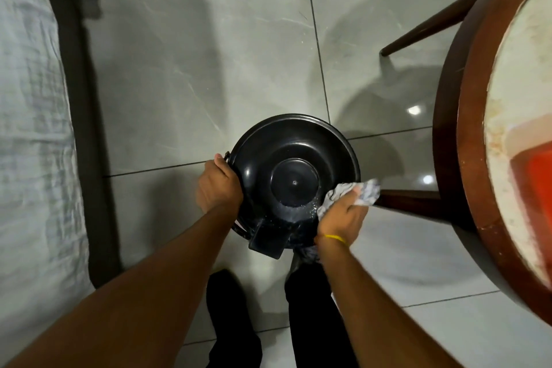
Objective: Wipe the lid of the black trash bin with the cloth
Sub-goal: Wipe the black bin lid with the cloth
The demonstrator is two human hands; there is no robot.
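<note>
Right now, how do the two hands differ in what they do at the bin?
The left hand is bare and grips the left edge of the lid; the right hand holds a cloth against the lid's right side. The right wrist wears a yellow band; the left wears none. Both touch the bin.

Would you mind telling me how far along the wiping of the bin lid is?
Under way. The left hand steadies the black trash bin at its rim, and the right hand presses the cloth on the lid at its right edge. Droplets near the cloth suggest that part was wiped; the far side looks dry and is probably left.
</note>
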